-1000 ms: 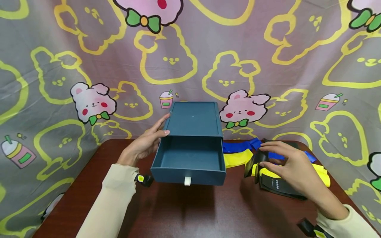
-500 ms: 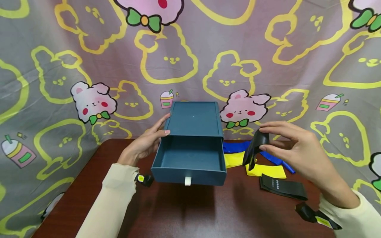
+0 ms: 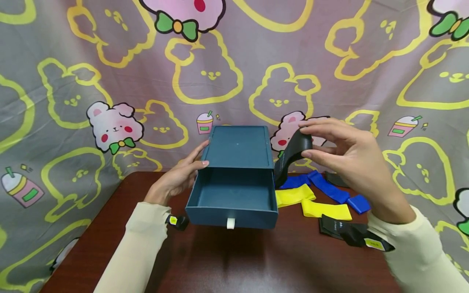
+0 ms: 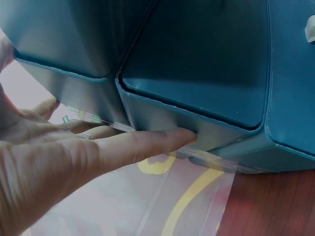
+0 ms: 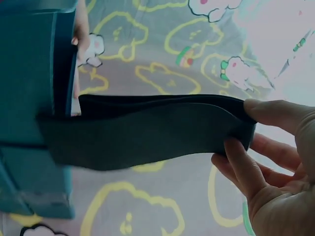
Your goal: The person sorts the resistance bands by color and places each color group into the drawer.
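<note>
A dark teal drawer cabinet (image 3: 238, 146) stands in the middle of the table, its top drawer (image 3: 205, 215) pulled out with nothing inside. Against the cabinet's left side rests my left hand (image 3: 176, 181), fingers fairly straight; the left wrist view shows a finger (image 4: 147, 145) laid along the side wall. My right hand (image 3: 340, 152) pinches one end of a black resistance loop band (image 3: 291, 152) between thumb and fingers, in the air right of the cabinet. The band (image 5: 142, 132) hangs folded, and its far end overlaps the cabinet's edge in the right wrist view.
Right of the cabinet lie more loop bands: a yellow band (image 3: 329, 210), another yellow band (image 3: 294, 195), a blue band (image 3: 329, 189), and a black band (image 3: 329, 226) with white lettering near my right wrist. A patterned cloth (image 3: 220, 81) hangs behind the table (image 3: 227, 268).
My right hand has lifted the black loop band up from above the other bands and carried it left to the cabinet's side. My left hand, the cabinet and the drawer stay put.
</note>
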The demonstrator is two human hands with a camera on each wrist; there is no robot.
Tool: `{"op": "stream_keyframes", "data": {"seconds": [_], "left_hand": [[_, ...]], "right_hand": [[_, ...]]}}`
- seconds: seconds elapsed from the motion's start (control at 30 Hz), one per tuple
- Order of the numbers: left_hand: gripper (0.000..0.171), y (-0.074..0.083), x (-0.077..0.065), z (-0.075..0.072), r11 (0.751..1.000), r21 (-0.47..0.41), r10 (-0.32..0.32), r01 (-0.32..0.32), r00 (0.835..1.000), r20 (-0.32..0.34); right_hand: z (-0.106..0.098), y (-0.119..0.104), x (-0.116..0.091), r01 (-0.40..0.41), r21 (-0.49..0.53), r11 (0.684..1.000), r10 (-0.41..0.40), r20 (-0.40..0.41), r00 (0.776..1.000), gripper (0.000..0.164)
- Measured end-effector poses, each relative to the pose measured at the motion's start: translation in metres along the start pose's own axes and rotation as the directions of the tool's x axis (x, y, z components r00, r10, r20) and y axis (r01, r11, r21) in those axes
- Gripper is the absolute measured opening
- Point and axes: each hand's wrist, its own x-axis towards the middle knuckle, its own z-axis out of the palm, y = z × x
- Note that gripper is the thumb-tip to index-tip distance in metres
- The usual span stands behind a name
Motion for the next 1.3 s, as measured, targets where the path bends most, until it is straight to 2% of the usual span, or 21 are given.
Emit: {"op": "stream_keyframes", "data": {"seconds": [0.3,0.6,0.77,1.07,1.3], "left_hand": [[0.073,0.000,0.000,0.000,1.000,-0.009,-0.003,0.004,1.000,0.009],[0.073,0.002,-0.001,-0.001,1.000,-0.019,-0.007,0.007,1.000,0.014],[0.072,0.002,-0.002,-0.002,0.999,-0.032,-0.011,0.012,0.999,0.030],[0.074,0.005,0.000,0.001,0.998,-0.053,-0.019,0.020,1.000,0.011],[0.074,0.004,0.000,0.000,0.998,-0.060,-0.017,0.019,1.000,0.025]], "right_hand": [[0.028,-0.015,0.023,0.025,0.201,0.979,-0.029,0.019,0.999,0.042],[0.055,-0.023,0.034,0.059,0.219,0.974,-0.081,0.092,0.993,0.041],[0.072,-0.022,0.037,0.080,0.254,0.964,-0.122,0.155,0.980,0.042],[0.102,-0.018,0.034,0.029,0.239,0.971,-0.094,0.265,0.960,0.040],[0.118,-0.018,0.037,0.070,0.244,0.967,-0.143,0.293,0.945,0.037]]}}
